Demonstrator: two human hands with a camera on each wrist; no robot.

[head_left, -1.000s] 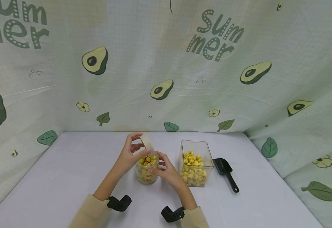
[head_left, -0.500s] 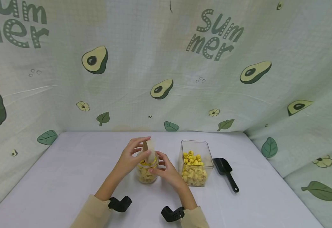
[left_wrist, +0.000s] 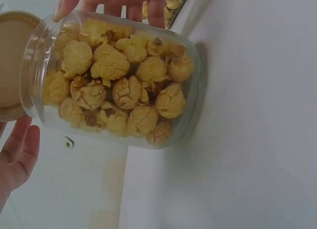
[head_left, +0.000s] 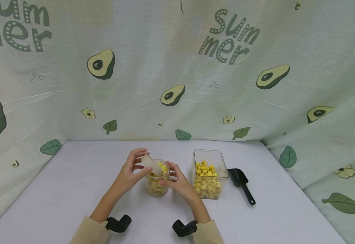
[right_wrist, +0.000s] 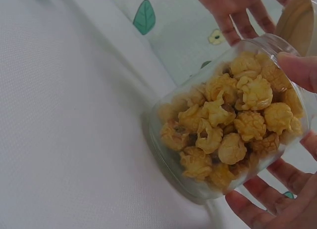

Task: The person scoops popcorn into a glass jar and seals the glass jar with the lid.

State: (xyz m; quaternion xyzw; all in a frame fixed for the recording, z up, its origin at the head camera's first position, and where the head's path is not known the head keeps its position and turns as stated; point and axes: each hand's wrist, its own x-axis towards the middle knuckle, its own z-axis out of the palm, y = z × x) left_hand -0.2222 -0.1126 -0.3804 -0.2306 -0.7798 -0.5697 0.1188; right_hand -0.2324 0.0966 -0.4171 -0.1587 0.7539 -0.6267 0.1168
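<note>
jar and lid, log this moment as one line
left hand: holds lid tilted over jar | right hand: grips jar | jar: upright, full of popcorn

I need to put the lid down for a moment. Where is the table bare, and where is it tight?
Bare: the table left of the left hand, and the front right, past the scoop. Tight: between the jar and the tub, where the right hand sits.

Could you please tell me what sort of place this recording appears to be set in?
Probably a staged tabletop set rather than a real kitchen: a pale green avocado-print cloth backdrop encloses a plain white table, which bears only a round clear glass jar of yellow popcorn, a square clear plastic container and a black plastic scoop.
</note>
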